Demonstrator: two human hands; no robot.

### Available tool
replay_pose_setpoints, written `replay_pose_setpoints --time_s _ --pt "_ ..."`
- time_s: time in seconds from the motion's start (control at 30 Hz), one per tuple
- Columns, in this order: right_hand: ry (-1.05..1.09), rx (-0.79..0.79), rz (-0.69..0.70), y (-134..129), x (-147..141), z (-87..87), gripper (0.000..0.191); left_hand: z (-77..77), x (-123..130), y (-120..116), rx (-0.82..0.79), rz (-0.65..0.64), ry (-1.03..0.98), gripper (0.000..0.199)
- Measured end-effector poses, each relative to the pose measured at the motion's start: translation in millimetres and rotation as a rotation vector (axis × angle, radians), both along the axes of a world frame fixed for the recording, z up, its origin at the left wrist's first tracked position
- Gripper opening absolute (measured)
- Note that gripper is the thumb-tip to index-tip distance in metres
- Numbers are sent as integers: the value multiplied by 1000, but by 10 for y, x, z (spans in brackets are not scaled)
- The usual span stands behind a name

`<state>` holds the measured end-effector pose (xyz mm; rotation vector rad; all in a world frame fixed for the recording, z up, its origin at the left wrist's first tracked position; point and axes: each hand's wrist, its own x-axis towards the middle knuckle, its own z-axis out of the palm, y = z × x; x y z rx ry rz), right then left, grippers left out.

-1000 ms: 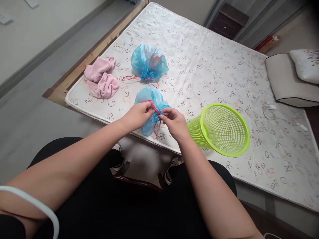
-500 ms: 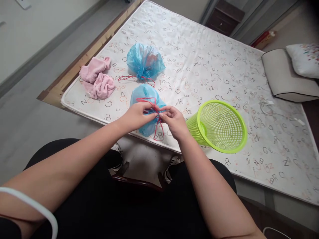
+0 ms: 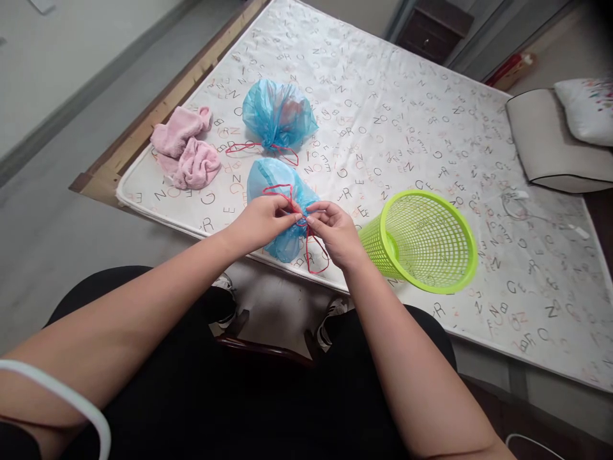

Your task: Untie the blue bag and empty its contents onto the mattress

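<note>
A blue plastic drawstring bag (image 3: 285, 246) lies at the mattress's near edge, its neck gathered. My left hand (image 3: 271, 220) pinches the red drawstring (image 3: 316, 265) at the bag's neck. From the other side my right hand (image 3: 336, 235) pinches the same string, the fingertips of both hands almost touching. One red loop lies over the bag and another hangs toward me; the exact crossing of the string is hidden by my fingers. Just beyond sits a second blue bag (image 3: 278, 115), gathered shut, with something reddish showing through and its red loops spread out.
A lime-green mesh basket (image 3: 426, 243) lies tilted to the right of my right hand. Crumpled pink cloth (image 3: 186, 150) is at the left on the letter-printed mattress (image 3: 407, 140). Farther right are a beige cushioned piece (image 3: 536, 140), a white pillow (image 3: 587, 112) and a cable (image 3: 517, 204).
The red loop toward me has swung right and widened, and the loop over the bag has shifted. Both hands stay pinched at nearly the same spot.
</note>
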<state>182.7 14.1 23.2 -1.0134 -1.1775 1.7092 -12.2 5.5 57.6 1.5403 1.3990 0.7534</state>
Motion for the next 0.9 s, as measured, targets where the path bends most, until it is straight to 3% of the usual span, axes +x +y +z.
replay_pose_setpoints --time_s 0.5,0.63,0.77,0.9 --pt "16 -28 22 -9 -10 -21 32 -8 -31 18 -54 -6 -23 23" --pt "-24 -60 56 4 5 -24 28 -7 -42 30 -24 25 -75 23" --pt "-25 -118 142 -3 18 -25 38 -25 -30 36 23 65 -51 20" --pt "-59 -112 179 -18 21 -9 36 -57 -7 26 10 20 -15 14"
